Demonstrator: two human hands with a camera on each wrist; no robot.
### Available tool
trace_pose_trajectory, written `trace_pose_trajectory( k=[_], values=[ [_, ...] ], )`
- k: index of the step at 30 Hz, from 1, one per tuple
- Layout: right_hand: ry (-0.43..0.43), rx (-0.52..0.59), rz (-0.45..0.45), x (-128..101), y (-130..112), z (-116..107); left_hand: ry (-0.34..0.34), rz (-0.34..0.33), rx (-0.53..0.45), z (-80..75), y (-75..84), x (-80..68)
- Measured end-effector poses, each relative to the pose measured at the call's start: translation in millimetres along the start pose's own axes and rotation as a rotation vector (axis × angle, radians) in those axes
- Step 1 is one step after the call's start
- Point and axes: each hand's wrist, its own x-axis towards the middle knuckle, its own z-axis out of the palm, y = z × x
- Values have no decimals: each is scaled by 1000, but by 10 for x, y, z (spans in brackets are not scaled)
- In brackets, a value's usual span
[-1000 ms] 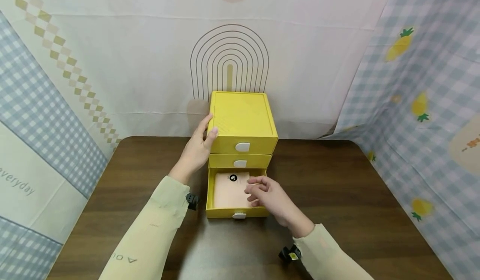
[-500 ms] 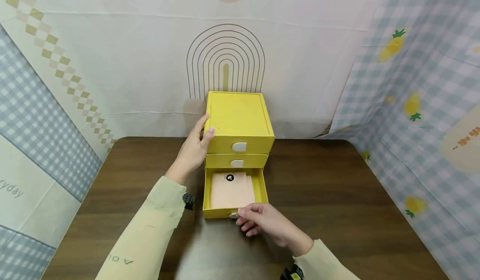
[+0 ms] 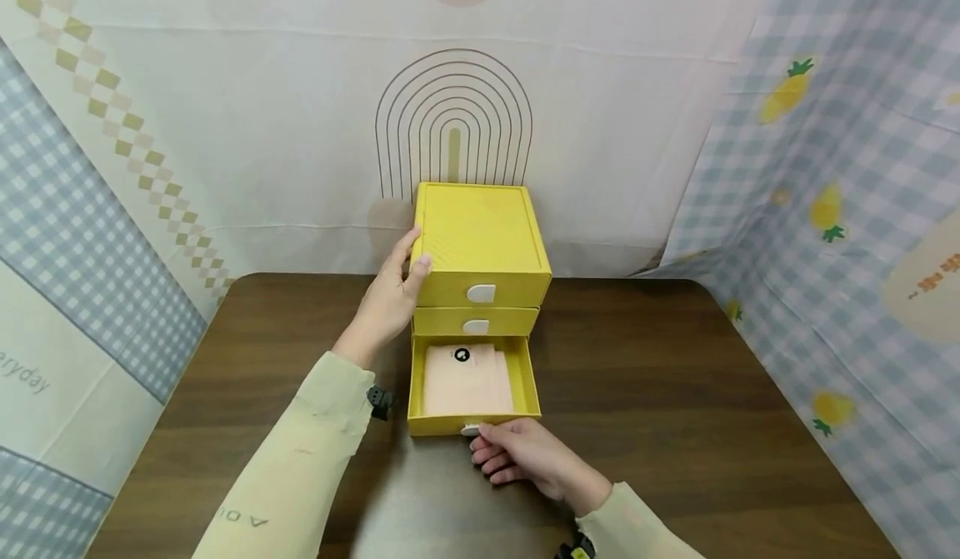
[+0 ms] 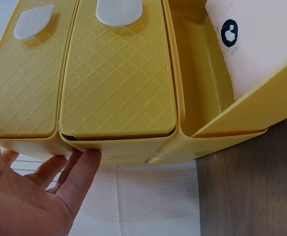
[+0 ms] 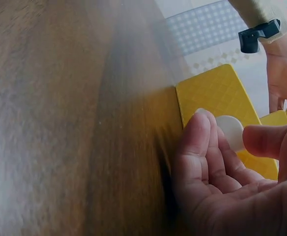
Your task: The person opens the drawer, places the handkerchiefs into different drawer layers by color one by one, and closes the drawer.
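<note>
A yellow plastic three-drawer cabinet (image 3: 480, 242) stands on a dark brown wooden table (image 3: 675, 392), at its far edge against a pale patterned backdrop (image 3: 300, 126). The top and middle drawers are closed; the bottom drawer (image 3: 474, 420) is pulled out towards the person. Inside it lies a flat pale-pink pouch with a small black round mark (image 3: 467, 380). The left hand (image 3: 388, 302) rests against the cabinet's left side, thumb on the top front corner, fingers fairly straight along the wall. The right hand (image 3: 517, 457) is at the open drawer's front, thumb and curled fingers at its white tab handle (image 3: 471, 430); the right wrist view shows the fingertips (image 5: 202, 129) touching the tab.
</note>
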Motion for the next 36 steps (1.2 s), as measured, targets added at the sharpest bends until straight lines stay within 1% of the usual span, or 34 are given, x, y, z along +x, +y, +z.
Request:
trace_pose_trajectory(
  k=[8,15,22,30,36],
  values=[
    [40,32,-6,120,-37,38,0,15,9,-12,-13,10],
    [70,42,-26,259,-98,22,10,4,24,-17,4,5],
    [89,46,-35,286,-155,-10,9,-18,25,-1,41,-8],
    [143,82,-62,485,-258,-65,11,-16,44,-20,45,3],
    [170,108,-74,642,-348,-108,5,2,43,-6,25,10]
  ],
)
